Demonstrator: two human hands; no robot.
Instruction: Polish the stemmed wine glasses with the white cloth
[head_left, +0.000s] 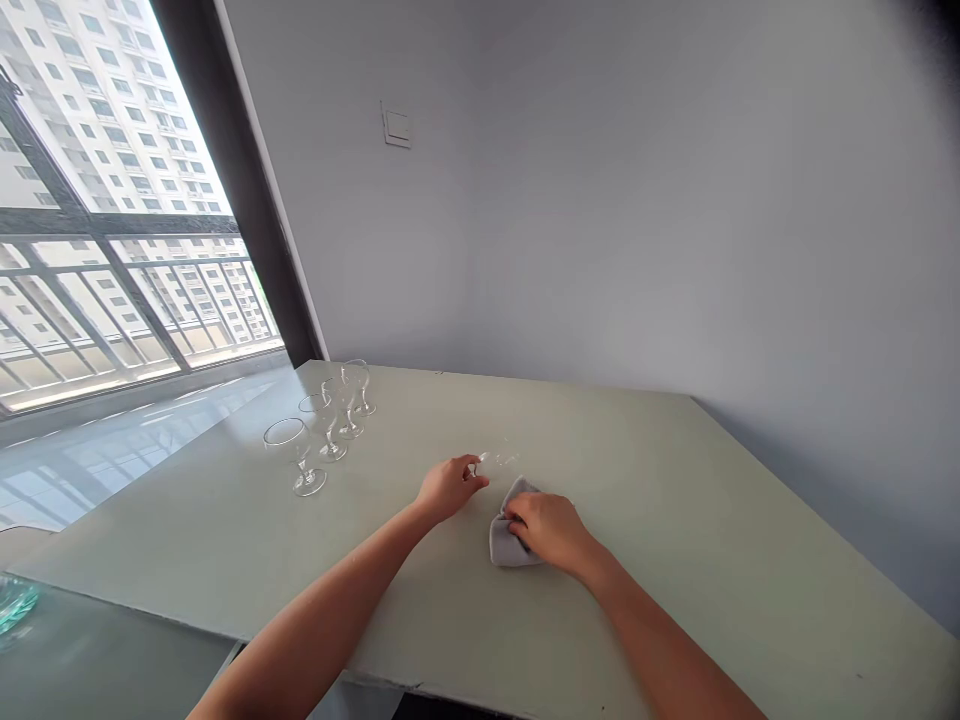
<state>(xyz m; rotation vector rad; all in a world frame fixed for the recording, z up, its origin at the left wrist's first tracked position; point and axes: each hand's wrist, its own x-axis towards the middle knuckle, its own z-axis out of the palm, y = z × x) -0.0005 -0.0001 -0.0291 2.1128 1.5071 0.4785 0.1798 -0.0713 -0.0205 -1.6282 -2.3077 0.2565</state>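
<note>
Near the middle of the pale table (660, 480), my left hand (452, 486) has its thumb and fingers closed on a small clear glass piece (484, 458); its full shape is hard to make out. Just to the right, my right hand (546, 522) grips a folded grey cloth (514, 546) that rests on the tabletop. The two hands are apart. Faint clear marks or glass outlines show on the table just beyond the hands.
Several clear stemmed glasses (309, 482) stand in a row at the table's left side. A greenish glass dish (15, 602) shows on a lower surface at the left edge. Grey walls with a switch (397, 128) and a window (127, 200) border the table.
</note>
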